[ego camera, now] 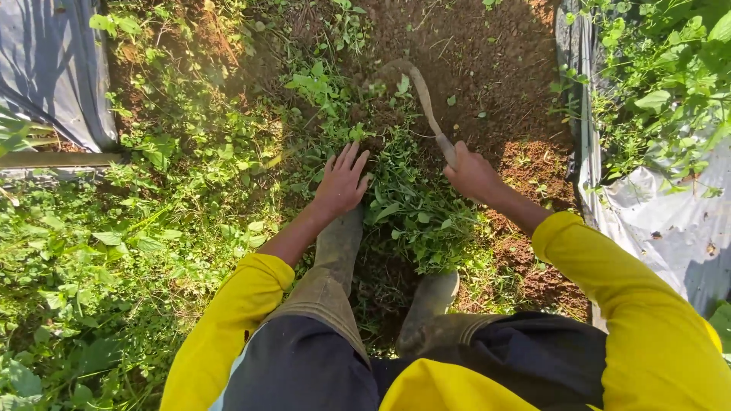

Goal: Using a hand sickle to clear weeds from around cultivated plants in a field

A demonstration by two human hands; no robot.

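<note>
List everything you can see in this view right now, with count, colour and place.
sickle: one, curved brown blade, wooden handle in the right hand, tip in the weeds ahead.
weeds: a cut heap, green, between the hands; more growing across the left side.
soil: bare patch, reddish brown, upper centre and right.
plastic sheets: two, grey, one along the right edge, one at top left.
boots: two, muddy olive, bottom centre.
sleeves: two, yellow, bottom left and right.
left hand: open, fingers spread on the weeds.
right hand: closed in a grip on the sickle handle.
</note>
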